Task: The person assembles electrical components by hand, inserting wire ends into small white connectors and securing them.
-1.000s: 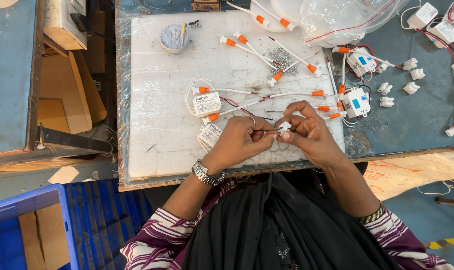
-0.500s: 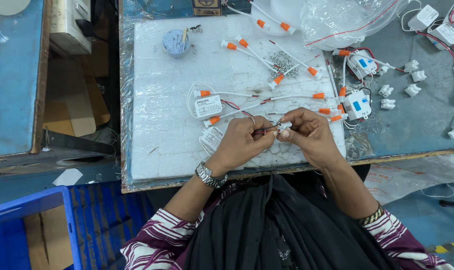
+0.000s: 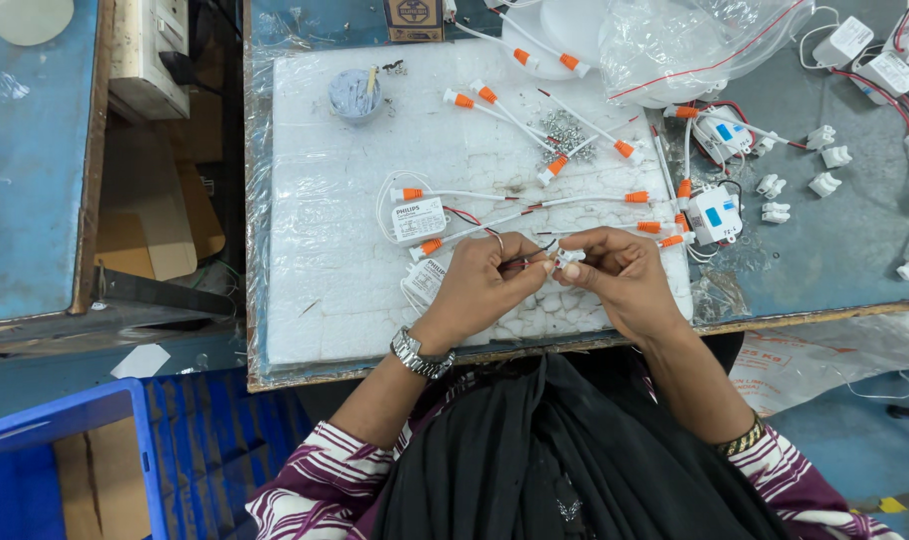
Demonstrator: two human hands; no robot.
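Observation:
My left hand (image 3: 487,280) pinches thin red and black wires (image 3: 531,255) over the white foam mat (image 3: 325,260). My right hand (image 3: 623,275) holds a small white connector (image 3: 569,257) against the wire ends, fingertips of both hands almost touching. A white driver box (image 3: 419,220) lies just beyond my left hand, a second one (image 3: 427,280) partly under its wrist side. Several white cables with orange plugs (image 3: 540,195) spread across the mat. A steel watch (image 3: 420,353) sits on my left wrist.
A pile of small screws (image 3: 565,132) and a small round tub (image 3: 355,95) rest on the mat. Loose white connectors (image 3: 800,175), more driver boxes (image 3: 713,215) and a clear plastic bag (image 3: 695,45) lie right. A blue crate (image 3: 65,460) stands lower left.
The view has drifted slightly. Both hands stay together at the mat's near edge, working the wires and connector with small finger movements; nothing was put down.

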